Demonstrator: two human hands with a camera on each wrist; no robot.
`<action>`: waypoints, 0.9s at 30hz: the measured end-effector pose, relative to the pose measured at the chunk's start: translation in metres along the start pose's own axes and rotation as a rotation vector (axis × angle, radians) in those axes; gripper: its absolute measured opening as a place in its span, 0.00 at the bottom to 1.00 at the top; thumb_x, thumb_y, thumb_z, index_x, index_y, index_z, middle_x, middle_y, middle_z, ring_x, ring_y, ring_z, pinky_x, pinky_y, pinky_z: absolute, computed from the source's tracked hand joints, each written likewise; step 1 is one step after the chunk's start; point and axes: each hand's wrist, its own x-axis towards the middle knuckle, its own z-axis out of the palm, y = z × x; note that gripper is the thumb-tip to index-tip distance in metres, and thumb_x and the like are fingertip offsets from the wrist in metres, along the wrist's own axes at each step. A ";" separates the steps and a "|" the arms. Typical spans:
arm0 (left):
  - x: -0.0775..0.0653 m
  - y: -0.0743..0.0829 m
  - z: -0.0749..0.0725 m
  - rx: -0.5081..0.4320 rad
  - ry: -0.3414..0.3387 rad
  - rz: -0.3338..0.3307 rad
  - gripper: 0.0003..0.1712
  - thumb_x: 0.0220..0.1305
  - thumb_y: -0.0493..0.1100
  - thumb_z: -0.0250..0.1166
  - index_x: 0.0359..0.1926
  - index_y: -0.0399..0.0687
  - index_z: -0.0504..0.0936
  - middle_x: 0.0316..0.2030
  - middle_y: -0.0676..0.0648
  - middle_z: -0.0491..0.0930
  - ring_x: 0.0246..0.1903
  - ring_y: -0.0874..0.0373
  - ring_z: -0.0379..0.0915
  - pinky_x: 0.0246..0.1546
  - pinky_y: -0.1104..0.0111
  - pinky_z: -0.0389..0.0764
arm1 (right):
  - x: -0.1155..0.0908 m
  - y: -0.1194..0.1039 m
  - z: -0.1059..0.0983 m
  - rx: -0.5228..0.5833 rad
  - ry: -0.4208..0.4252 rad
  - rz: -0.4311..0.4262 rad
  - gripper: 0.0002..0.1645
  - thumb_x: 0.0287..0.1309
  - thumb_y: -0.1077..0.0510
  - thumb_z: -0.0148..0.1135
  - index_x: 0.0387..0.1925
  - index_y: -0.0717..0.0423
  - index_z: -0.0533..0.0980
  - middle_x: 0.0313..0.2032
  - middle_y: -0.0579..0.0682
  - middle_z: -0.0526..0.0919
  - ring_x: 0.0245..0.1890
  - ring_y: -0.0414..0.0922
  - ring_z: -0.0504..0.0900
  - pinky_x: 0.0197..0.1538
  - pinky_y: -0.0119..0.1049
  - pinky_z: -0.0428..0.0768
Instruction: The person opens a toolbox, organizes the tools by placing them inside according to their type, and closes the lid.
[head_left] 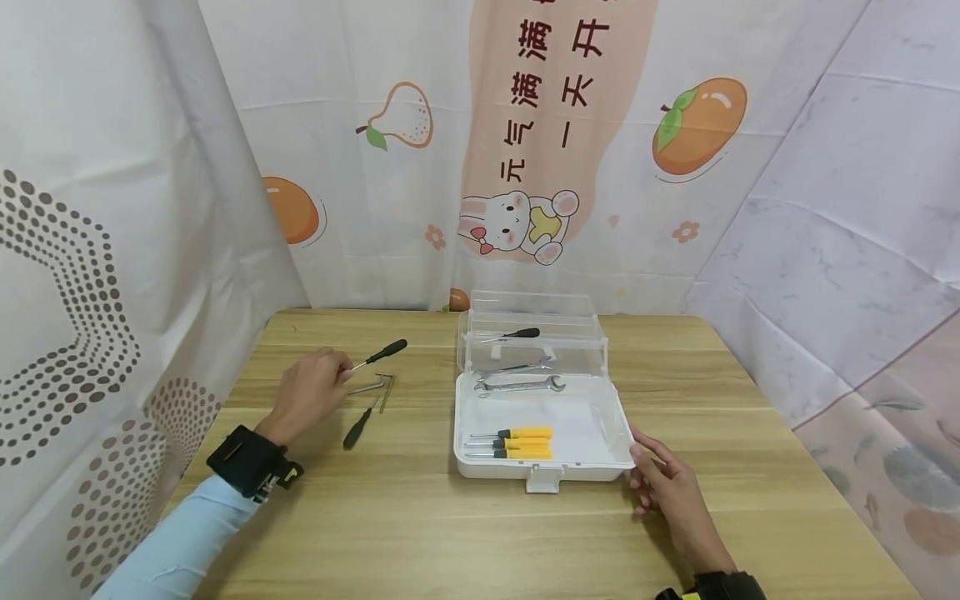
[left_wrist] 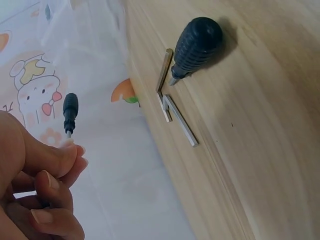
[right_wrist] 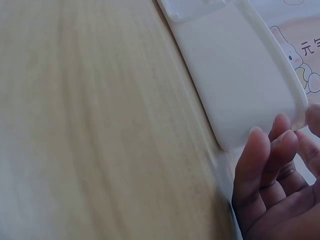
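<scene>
My left hand (head_left: 311,387) pinches a black-handled screwdriver (head_left: 387,350) by its thin shaft, handle pointing away, above the table's left side. Below it lie two L-shaped hex keys (left_wrist: 180,120) and a second black screwdriver (left_wrist: 197,45). An open white toolbox (head_left: 585,408) with a clear lid stands in the middle. At its front right corner rests my right hand (head_left: 675,492), fingers relaxed and fingertips right at the rim and side wall. Inside the box are yellow-handled screwdrivers (head_left: 525,444) near the front and a silver open-ended wrench (head_left: 521,385) near the back.
The transparent lid (head_left: 536,304) leans back behind the box, with another black screwdriver (head_left: 521,333) and a second wrench (head_left: 513,368) at it. A white latch (head_left: 543,479) hangs at the box's front. A printed curtain (head_left: 405,208) borders the wooden table (head_left: 375,517).
</scene>
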 end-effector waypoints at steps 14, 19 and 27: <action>0.007 0.008 0.001 -0.031 -0.022 -0.001 0.03 0.67 0.32 0.67 0.38 0.34 0.87 0.32 0.42 0.81 0.27 0.53 0.76 0.25 0.62 0.77 | 0.000 0.002 0.000 -0.003 0.001 -0.011 0.35 0.74 0.44 0.59 0.75 0.50 0.66 0.25 0.49 0.76 0.17 0.40 0.69 0.22 0.37 0.81; 0.010 0.009 0.000 -0.035 -0.005 0.021 0.03 0.67 0.32 0.67 0.37 0.34 0.87 0.31 0.42 0.81 0.25 0.54 0.75 0.22 0.64 0.75 | 0.001 0.002 -0.001 -0.002 0.000 -0.018 0.35 0.74 0.44 0.59 0.75 0.50 0.66 0.25 0.49 0.76 0.17 0.40 0.69 0.22 0.38 0.81; 0.015 0.014 0.002 -0.027 0.039 0.083 0.03 0.65 0.32 0.69 0.35 0.34 0.87 0.30 0.42 0.81 0.26 0.52 0.77 0.24 0.62 0.77 | 0.000 0.002 0.000 -0.001 0.006 -0.010 0.35 0.74 0.43 0.59 0.75 0.49 0.67 0.25 0.50 0.76 0.17 0.40 0.69 0.22 0.38 0.81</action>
